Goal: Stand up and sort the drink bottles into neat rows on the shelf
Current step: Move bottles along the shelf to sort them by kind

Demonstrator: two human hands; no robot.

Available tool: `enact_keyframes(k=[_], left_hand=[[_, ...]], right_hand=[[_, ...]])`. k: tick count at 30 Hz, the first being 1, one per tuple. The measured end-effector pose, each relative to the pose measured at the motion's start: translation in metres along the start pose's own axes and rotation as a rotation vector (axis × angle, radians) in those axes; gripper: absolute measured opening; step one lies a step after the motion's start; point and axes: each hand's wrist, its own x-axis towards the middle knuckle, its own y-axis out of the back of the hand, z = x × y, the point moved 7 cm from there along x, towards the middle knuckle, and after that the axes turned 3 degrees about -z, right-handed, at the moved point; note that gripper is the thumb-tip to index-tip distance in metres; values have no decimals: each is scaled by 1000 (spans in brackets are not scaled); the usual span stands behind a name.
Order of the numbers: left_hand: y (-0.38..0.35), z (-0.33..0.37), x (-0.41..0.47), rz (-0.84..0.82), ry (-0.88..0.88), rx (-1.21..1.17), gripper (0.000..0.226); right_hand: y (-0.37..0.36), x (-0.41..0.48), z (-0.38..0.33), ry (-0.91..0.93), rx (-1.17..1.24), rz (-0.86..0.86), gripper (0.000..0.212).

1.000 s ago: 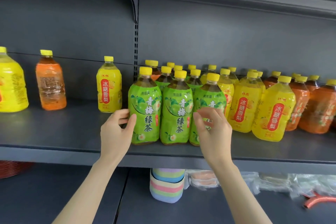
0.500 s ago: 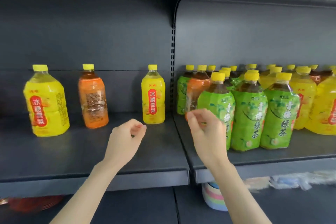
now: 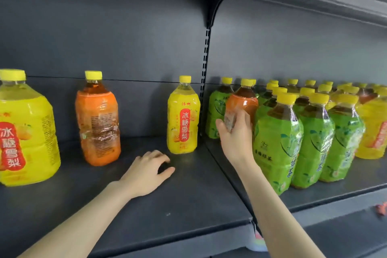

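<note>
One orange bottle (image 3: 244, 100) in right hand (image 3: 235, 138)

Your right hand (image 3: 235, 135) grips the orange bottle (image 3: 243, 100) at the left end of the crowded right bay, thumb on its left side, just beside the green tea bottles (image 3: 276, 142). Your left hand (image 3: 146, 172) hangs loosely curled over the dark shelf (image 3: 167, 216), holding nothing. In the left bay a yellow bottle (image 3: 183, 119), a second orange bottle (image 3: 97, 119) and a nearer yellow bottle (image 3: 25, 132) stand upright, well apart.
</note>
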Motion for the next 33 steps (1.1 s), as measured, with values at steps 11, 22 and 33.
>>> enact_keyframes(k=[11, 22, 33], left_hand=[[0, 2, 1, -36, -55, -40, 37], [9, 4, -2, 68, -51, -205, 28], [23, 2, -2, 167, -50, -252, 21]], right_hand=[[-12, 54, 21, -39, -241, 178, 80], [-17, 66, 22, -56, -240, 245, 58], [-13, 73, 21, -107, -74, 215, 80]])
